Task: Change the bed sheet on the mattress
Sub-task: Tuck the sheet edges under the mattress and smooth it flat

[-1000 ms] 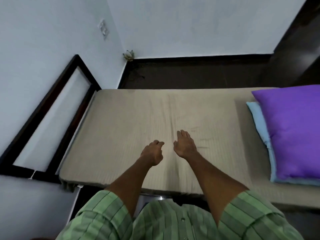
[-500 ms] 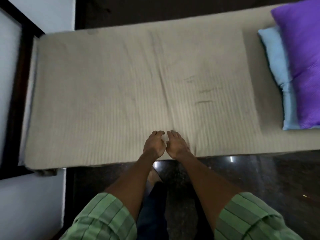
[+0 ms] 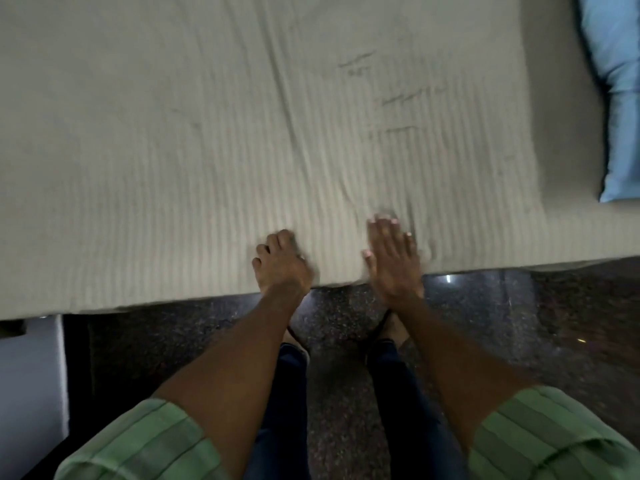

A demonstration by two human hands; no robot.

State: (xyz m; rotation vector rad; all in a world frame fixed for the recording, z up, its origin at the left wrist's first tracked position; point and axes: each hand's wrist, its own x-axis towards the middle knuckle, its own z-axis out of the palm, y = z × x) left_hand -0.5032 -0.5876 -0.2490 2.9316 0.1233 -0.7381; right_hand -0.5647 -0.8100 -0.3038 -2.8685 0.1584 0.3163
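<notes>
The beige ribbed sheet (image 3: 207,133) covers the mattress and fills the upper part of the view, from 9 o'clock across to about 2 o'clock; its near edge runs just above the middle. A long crease runs from 12 o'clock down toward the hands, with a few dark marks to its right. At the near edge, around the centre, the left hand (image 3: 282,268) rests on the sheet with its fingers (image 3: 277,242) curled into the cloth; whether they actually pinch it cannot be told. Just to the right, the right hand (image 3: 393,261) lies flat on the sheet, its fingers (image 3: 384,230) straight, together and somewhat blurred. The two hands are apart. At 2 o'clock a blue pillow (image 3: 620,98) lies on the bed. Below the bed edge, from 4 to 8 o'clock, is a dark speckled floor (image 3: 519,323). Green striped sleeves (image 3: 145,445) show at 5 and 7 o'clock, with dark trousers (image 3: 284,410) between them.
</notes>
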